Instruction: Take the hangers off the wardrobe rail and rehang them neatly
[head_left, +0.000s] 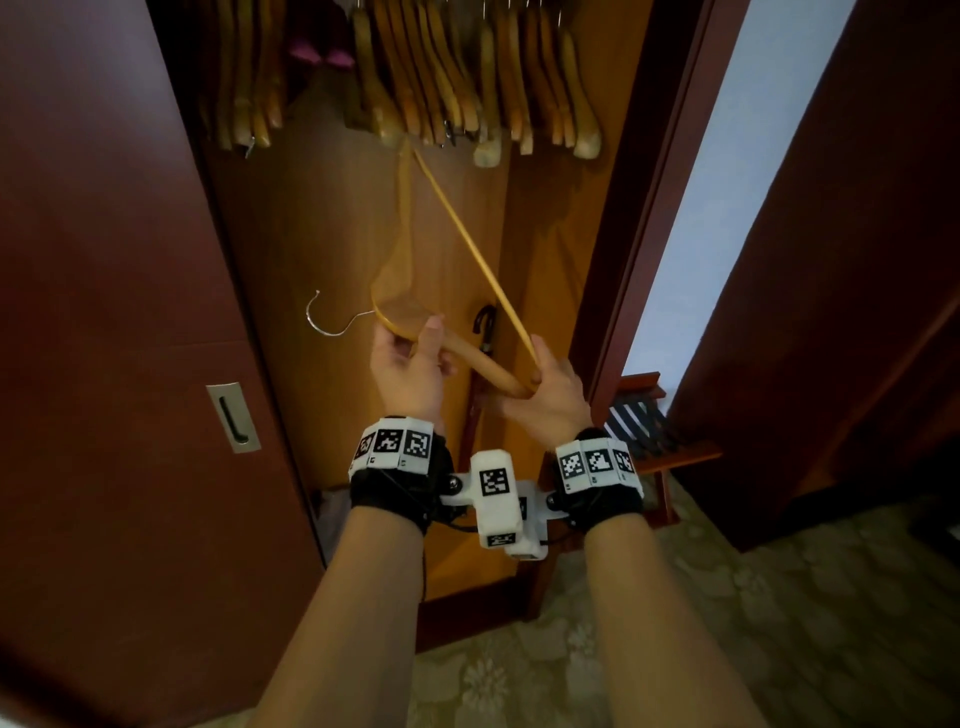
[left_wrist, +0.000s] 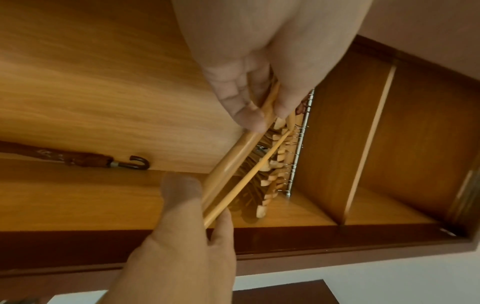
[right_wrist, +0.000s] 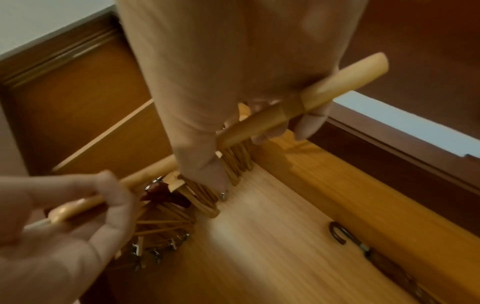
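Note:
I hold one wooden hanger with both hands, low in front of the open wardrobe. My left hand grips its middle, and the metal hook points left. The right hand grips one shoulder end where the thin crossbar meets it; the far end rises toward the hung ones. Several wooden hangers hang packed along the rail above. In the left wrist view the left hand and right hand hold the hanger. The right wrist view shows the right hand round the hanger end.
A dark umbrella leans inside the wardrobe behind the hanger. The red-brown sliding door with its recessed handle stands on the left. A slatted wooden rack sits right of the wardrobe, beside another dark door.

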